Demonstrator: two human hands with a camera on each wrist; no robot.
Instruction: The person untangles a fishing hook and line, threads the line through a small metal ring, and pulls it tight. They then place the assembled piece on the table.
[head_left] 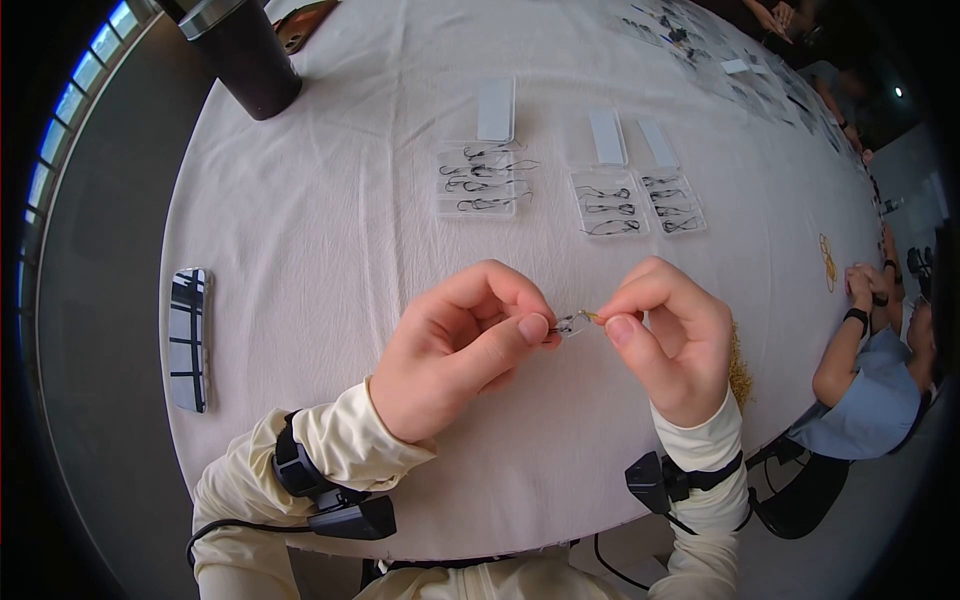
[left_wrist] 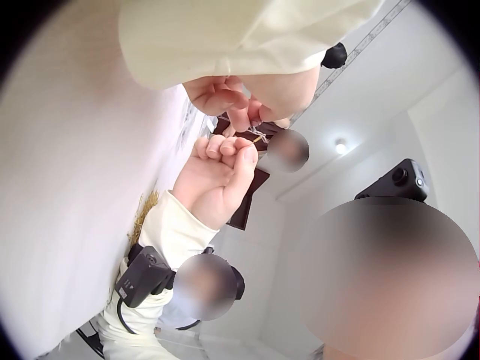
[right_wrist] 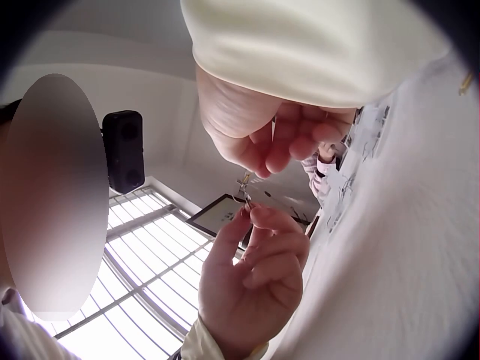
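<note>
Between thumb and forefinger, my left hand (head_left: 460, 350) pinches a small dark wire piece with a clear bit (head_left: 568, 326), too small to make out fully. Just to its right, my right hand (head_left: 675, 335) pinches a tiny gold-coloured piece (head_left: 591, 316) that meets the wire piece. In the left wrist view the right hand (left_wrist: 214, 176) has its fingers curled near the left fingertips. The right wrist view shows the left hand (right_wrist: 259, 281) below, holding the small piece up towards the right hand (right_wrist: 262, 135).
Open clear boxes (head_left: 475, 185) (head_left: 609, 205) (head_left: 677, 204) with dark looped wires lie beyond the hands. A gold pile (head_left: 740, 370) is beside the right wrist. A phone (head_left: 189, 340) and a dark tumbler (head_left: 245, 60) stand left; people sit at the right.
</note>
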